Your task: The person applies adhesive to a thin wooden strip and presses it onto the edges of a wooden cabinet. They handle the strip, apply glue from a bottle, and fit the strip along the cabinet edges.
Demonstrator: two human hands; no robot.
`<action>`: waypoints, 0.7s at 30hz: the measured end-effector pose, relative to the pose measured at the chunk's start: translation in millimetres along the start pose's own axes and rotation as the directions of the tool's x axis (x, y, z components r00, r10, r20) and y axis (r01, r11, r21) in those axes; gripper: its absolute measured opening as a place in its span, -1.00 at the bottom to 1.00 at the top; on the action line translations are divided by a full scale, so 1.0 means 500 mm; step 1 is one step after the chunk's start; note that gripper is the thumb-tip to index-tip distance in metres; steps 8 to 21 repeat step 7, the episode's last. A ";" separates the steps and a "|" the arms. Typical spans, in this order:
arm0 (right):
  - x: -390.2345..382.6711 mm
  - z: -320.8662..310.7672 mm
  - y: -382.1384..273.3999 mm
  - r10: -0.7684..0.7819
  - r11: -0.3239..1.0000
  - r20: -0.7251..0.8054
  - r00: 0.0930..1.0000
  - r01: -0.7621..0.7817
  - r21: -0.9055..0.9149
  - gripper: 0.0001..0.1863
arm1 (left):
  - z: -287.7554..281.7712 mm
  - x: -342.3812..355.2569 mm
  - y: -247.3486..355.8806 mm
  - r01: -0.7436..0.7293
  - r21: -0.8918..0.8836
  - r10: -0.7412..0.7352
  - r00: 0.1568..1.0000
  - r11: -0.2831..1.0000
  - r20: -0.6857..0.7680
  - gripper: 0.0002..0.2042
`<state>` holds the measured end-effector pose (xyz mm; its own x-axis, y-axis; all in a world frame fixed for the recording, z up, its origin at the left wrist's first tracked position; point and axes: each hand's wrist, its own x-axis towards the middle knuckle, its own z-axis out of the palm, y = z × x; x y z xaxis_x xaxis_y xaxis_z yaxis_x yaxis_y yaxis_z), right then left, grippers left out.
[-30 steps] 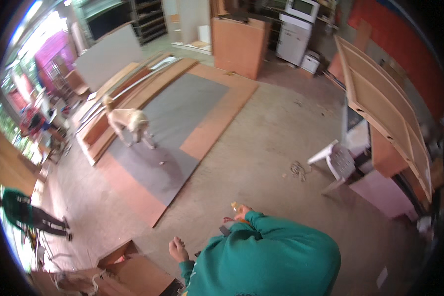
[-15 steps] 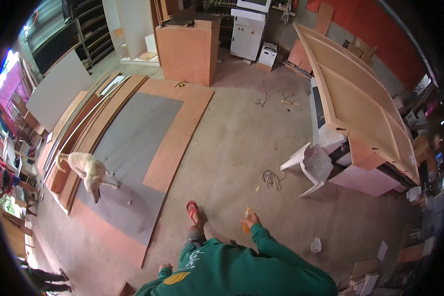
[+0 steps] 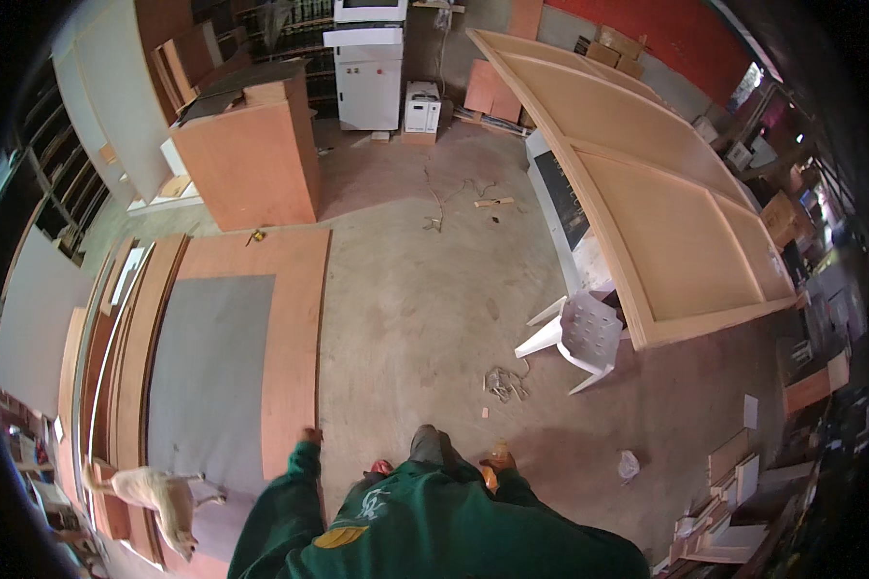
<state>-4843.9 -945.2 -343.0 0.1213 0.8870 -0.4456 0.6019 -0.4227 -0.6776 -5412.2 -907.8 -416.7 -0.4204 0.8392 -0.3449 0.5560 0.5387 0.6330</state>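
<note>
My right hand (image 3: 502, 462) is closed round a small clear bottle (image 3: 500, 449) of orange liquid, low in front of my body. My left hand (image 3: 309, 436) reaches forward at the end of a green sleeve, above the edge of a brown plywood sheet (image 3: 294, 367); its fingers are too small to make out. A red slipper (image 3: 381, 467) shows beside my knee. To the left, a pale dog (image 3: 154, 494) stands by the stacked boards with its head lowered.
A white plastic chair (image 3: 587, 338) stands at right, beside a big tilted wooden frame panel (image 3: 666, 222). Tangled cord (image 3: 505, 383) and a crumpled clear bag (image 3: 629, 467) lie on the floor. Long boards (image 3: 140, 357) are stacked left; a brown cabinet (image 3: 246, 159) stands farther back.
The view has turned to the right, so the floor objects shift left. My left arm has swung forward. The bottle stays in my right hand, now nearer my body.
</note>
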 end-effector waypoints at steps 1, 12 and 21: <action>0.039 0.007 -0.016 0.068 0.996 0.003 0.998 -0.068 0.057 -0.45 | -0.014 0.085 0.062 -0.087 -0.258 0.071 0.995 0.962 -0.071 -0.64; 0.359 0.046 -0.053 0.192 0.936 -0.066 0.979 -0.203 -0.287 -0.47 | -0.074 0.464 0.439 -0.374 -0.159 0.375 0.927 0.914 -0.023 -0.63; 0.359 0.046 -0.053 0.192 0.936 -0.066 0.979 -0.203 -0.287 -0.47 | -0.074 0.464 0.439 -0.374 -0.159 0.375 0.927 0.914 -0.023 -0.63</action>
